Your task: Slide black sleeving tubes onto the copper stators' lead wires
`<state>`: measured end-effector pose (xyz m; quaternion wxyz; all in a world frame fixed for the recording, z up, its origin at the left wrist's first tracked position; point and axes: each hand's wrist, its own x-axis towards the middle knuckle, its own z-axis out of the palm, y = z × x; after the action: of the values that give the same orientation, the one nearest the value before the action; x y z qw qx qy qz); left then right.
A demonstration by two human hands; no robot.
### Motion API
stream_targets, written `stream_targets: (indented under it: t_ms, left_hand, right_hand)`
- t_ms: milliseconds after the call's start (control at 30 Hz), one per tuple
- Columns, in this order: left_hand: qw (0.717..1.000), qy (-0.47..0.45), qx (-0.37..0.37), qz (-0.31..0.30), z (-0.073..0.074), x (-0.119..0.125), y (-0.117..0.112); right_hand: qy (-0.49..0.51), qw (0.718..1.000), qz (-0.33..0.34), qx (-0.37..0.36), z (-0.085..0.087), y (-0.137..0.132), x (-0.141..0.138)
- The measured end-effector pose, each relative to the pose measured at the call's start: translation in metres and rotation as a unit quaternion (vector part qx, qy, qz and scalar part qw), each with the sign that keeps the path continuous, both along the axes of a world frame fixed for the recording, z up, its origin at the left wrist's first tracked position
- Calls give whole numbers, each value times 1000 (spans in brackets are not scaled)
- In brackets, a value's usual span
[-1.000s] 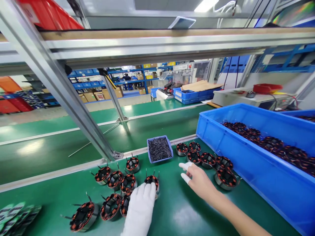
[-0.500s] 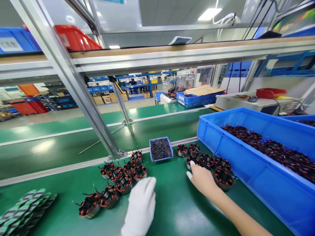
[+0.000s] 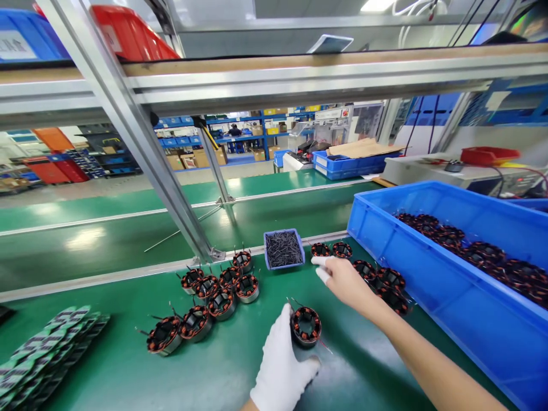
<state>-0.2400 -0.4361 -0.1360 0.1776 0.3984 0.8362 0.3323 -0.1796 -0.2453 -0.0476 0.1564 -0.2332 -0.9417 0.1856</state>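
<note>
My left hand (image 3: 282, 359), in a white glove, is spread beside a single motor stator (image 3: 319, 328) with copper windings. The fingers lie along its left side and the thumb is below it. Whether they touch it, I cannot tell. My right hand (image 3: 345, 279), bare with white covers on thumb and index finger, reaches out with those two digits apart and nothing seen between them. Its fingertips are just right of a small blue bin (image 3: 267, 251) full of short black tubes (image 3: 283, 249). Behind that hand stand more stators (image 3: 342, 250), partly hidden by it.
Several stators (image 3: 221, 302) with upright wires are grouped at left. Stacked green panels (image 3: 47, 354) lie at the far left. A large blue crate (image 3: 428, 260) holding many stators borders the right side. An aluminium post (image 3: 149, 154) and shelf beam (image 3: 299, 80) cross in front.
My left hand has moved right, away from the left group, to a stator now in the middle. My right hand has left the stator it was touching and moved towards the small bin.
</note>
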Motion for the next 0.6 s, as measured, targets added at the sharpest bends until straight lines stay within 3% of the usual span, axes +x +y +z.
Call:
stream_targets:
  t_ms: [100, 133, 200, 267, 333, 400, 467, 533, 600]
  left_hand:
    - [992, 91, 70, 43, 2, -10, 5]
    - [985, 147, 89, 19, 8, -15, 5]
    - [953, 261, 93, -121, 25, -25, 9]
    - [898, 324, 43, -294, 43, -33, 15]
    - [867, 345, -18, -359, 54, -35, 24]
    - [867, 371, -71, -326, 53, -32, 28]
    - [865, 410, -125, -260, 42, -23, 25]
    - [861, 433, -186, -193, 32, -13, 14]
    - [870, 405, -234, -155, 33, -6, -1]
  right_hand:
    - [-40, 998, 6, 54, -2, 23, -43]
    - [-50, 997, 8, 59, -3, 27, -56]
    - [-66, 996, 9, 67, -4, 29, -80]
    - [-83, 994, 8, 75, -6, 28, -99]
    - [-99, 992, 8, 81, -9, 26, -112]
    - [-111, 990, 10, 85, -13, 24, -119]
    - [-115, 989, 10, 88, -16, 23, -122]
    - [-116, 989, 8, 90, -19, 23, -123]
    - [-117, 989, 7, 90, -21, 25, -123]
